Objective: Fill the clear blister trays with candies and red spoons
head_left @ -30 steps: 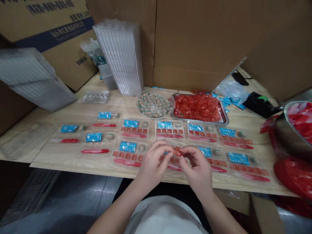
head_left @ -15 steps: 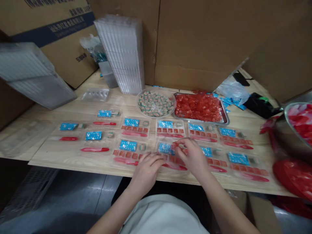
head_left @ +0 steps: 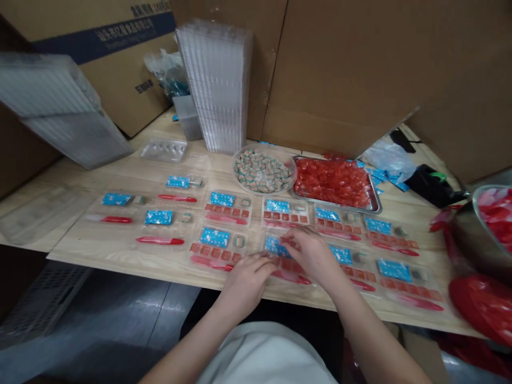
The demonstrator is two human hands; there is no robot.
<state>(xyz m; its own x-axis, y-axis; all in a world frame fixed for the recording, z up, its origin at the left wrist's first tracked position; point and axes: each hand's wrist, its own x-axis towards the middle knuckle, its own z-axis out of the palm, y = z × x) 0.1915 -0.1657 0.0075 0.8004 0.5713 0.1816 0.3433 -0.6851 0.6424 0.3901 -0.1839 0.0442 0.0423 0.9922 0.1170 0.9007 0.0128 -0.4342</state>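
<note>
Where your right hand (head_left: 310, 253) sits: over the clear blister tray (head_left: 269, 261) at the front middle of the surface (head_left: 120, 256), fingers curled down just beside its blue sachet (head_left: 274, 246). Whether they pinch anything, you cannot tell from this view.
Left hand (head_left: 246, 282): half open and lying low at the tray's left edge, with nothing visible in it, close to the neighbouring tray (head_left: 214, 250).
Tray's lie: its long axis runs left to right across you, with the red spoon (head_left: 292, 277) along the near side and the red cubes (head_left: 285, 265) partly under your fingers. Your right hand is the nearer one to the sachet.
Beyond: more filled trays in rows to both sides, then a glass bowl of striped sweets (head_left: 264, 170) and a steel tray of red sweets (head_left: 336, 184) — a tall stack of clear trays (head_left: 216, 80) stands behind them.
</note>
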